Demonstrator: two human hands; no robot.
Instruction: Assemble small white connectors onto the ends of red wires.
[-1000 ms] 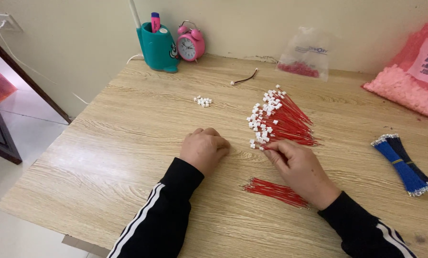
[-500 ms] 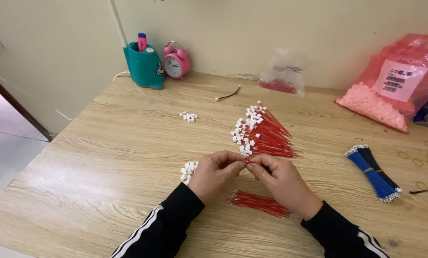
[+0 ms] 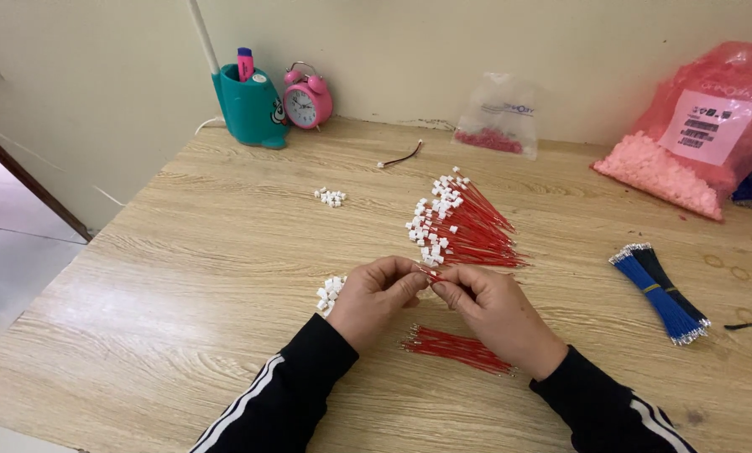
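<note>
Both hands pinch one red wire [image 3: 430, 274] between them at table centre: left hand [image 3: 378, 294] at its nine o'clock end, right hand [image 3: 487, 309] at three. A white plug seems pinched too, though that is hard to see; the wire lies roughly left-right.

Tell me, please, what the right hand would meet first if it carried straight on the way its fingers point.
The right hand points left and slightly away, so it would meet the left hand almost at once: their fingertips already pinch the same red wire between them.

Red wire [image 3: 430, 273] mostly hidden between fingertips [image 3: 418, 278].
</note>
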